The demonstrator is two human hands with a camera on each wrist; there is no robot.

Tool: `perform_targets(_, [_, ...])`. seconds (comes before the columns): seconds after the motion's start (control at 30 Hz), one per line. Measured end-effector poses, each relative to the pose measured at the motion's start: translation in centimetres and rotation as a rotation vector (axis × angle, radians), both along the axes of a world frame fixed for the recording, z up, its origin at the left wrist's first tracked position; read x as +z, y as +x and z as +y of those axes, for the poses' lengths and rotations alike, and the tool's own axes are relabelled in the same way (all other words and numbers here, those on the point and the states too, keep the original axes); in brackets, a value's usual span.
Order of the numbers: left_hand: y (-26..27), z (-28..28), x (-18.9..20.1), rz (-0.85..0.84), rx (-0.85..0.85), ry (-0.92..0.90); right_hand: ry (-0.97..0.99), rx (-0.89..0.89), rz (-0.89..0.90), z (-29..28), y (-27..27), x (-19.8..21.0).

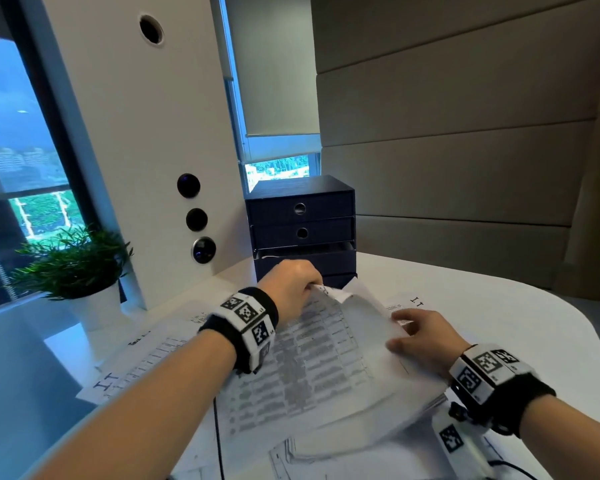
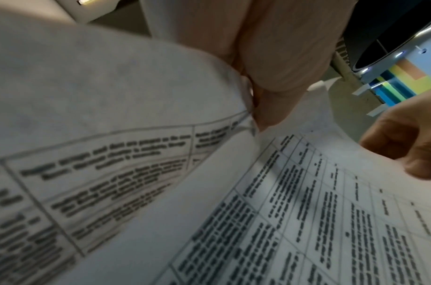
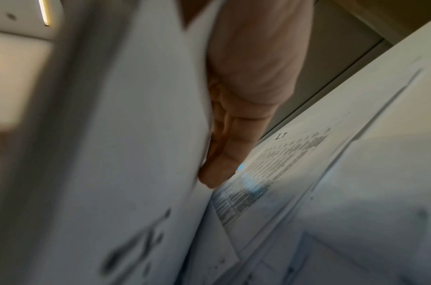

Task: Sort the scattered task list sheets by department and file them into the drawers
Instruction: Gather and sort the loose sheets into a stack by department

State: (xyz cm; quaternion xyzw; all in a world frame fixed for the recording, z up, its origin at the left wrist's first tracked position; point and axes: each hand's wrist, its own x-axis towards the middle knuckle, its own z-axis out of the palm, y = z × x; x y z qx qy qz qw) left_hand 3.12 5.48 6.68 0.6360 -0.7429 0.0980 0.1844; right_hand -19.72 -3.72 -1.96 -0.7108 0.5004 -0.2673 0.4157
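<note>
Both hands hold a bundle of printed task list sheets lifted off the white table. My left hand pinches the bundle's crumpled far corner, just in front of the dark blue drawer unit. My right hand grips the right edge, thumb on top. In the left wrist view the left fingers pinch curled sheets with printed tables. In the right wrist view the right fingers curl behind a blurred sheet. The third drawer stands slightly pulled out.
More sheets lie on the table: one headed "IT" at the left, another at the right, several under the bundle. A potted plant stands left, beside a white pillar with round sockets. A black cable crosses the table.
</note>
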Motion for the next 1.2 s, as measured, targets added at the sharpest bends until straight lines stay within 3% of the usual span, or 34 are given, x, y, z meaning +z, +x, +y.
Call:
perform_targets(0.13, [1.5, 2.0, 4.8, 0.139, 0.12, -0.141, 0.06, -0.022, 0.139, -0.5, -0.8, 0.0])
perform_targets(0.27, [2.3, 4.1, 9.5, 0.357, 0.179, -0.251, -0.026, -0.051, 0.317, -0.3, -0.6, 0.2])
perform_targets(0.43, [3.0, 4.8, 12.3, 0.766, 0.102, -0.521, -0.15, -0.077, 0.232, 0.2, -0.2, 1.7])
perform_targets(0.57, [3.8, 4.8, 12.2, 1.026, 0.099, -0.658, -0.163, -0.086, 0.157, 0.4, -1.2, 3.2])
perform_targets(0.77, [5.8, 1.7, 4.3, 1.15, 0.384, -0.514, -0.102, -0.091, 0.01, -0.3, -3.0, 1.5])
perform_targets(0.9, [6.5, -0.7, 0.1, 1.243, 0.442, -0.396, 0.027, -0.097, -0.121, -0.4, -4.3, 0.8])
perform_targets(1.0, [5.9, -1.3, 0.9, 1.164, 0.407, -0.406, 0.001, -0.089, -0.121, -0.7, -4.0, 0.4])
perform_targets(1.1, [4.1, -0.7, 4.7, 1.045, 0.281, -0.445, 0.018, -0.104, -0.049, -1.5, -3.6, -0.1])
perform_targets(1.2, [2.9, 0.4, 9.0, 1.13, 0.171, -0.494, 0.049, -0.091, -0.045, -1.4, -3.0, -0.7])
